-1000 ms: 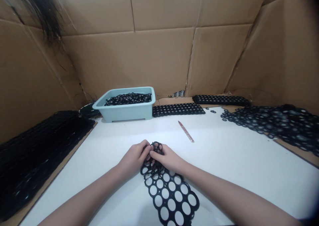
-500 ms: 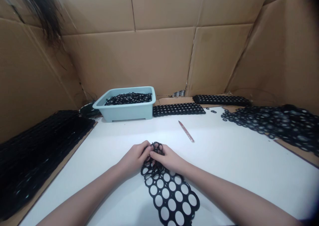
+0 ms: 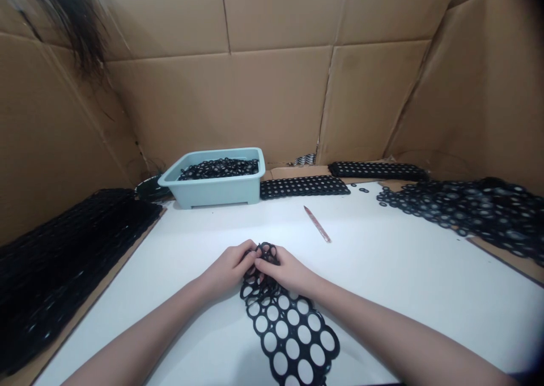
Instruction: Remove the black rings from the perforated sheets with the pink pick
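A black sheet of joined rings (image 3: 287, 316) lies on the white table toward its front edge, its far end bunched up between my two hands. My left hand (image 3: 238, 266) is closed on the left side of that bunched end. From the right, my right hand (image 3: 285, 270) pinches the same end, its thumb close to the left thumb. A few rings stick up between the fingers. The fingertips under the sheet are hidden. Downward from my hands, the rest of the sheet spreads flat with the white table showing through its round holes.
A light blue basin (image 3: 219, 193) full of black rings stands at the back. A pinkish pencil-like stick (image 3: 317, 224) lies mid-table. Ring sheets (image 3: 305, 186) lie behind it. Black sheets are piled at left (image 3: 63, 250) and right (image 3: 476, 210). Cardboard walls (image 3: 276, 102) enclose the table (image 3: 191, 227).
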{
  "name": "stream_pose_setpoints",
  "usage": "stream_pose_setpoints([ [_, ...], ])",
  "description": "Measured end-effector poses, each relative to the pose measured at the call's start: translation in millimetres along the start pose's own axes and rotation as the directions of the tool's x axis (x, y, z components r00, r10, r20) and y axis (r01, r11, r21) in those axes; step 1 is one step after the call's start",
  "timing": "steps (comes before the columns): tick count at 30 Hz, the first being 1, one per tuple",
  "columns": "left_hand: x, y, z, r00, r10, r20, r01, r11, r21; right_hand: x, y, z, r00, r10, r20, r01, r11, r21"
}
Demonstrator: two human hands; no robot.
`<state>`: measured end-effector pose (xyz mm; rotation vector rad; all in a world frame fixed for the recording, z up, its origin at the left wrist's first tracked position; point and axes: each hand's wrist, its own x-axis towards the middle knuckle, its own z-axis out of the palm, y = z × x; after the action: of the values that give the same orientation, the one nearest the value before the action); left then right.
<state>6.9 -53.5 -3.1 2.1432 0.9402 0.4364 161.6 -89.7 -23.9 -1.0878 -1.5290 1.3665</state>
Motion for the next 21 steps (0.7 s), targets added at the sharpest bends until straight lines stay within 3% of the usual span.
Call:
stream_pose_setpoints([
  [21,-0.3,0.9,5.0,0.997,-0.061,-0.035,0.065,0.992,0.108,0.1,-1.5,-1.1,0.999,0.038,0.002,-0.038,0.998,-0.055],
])
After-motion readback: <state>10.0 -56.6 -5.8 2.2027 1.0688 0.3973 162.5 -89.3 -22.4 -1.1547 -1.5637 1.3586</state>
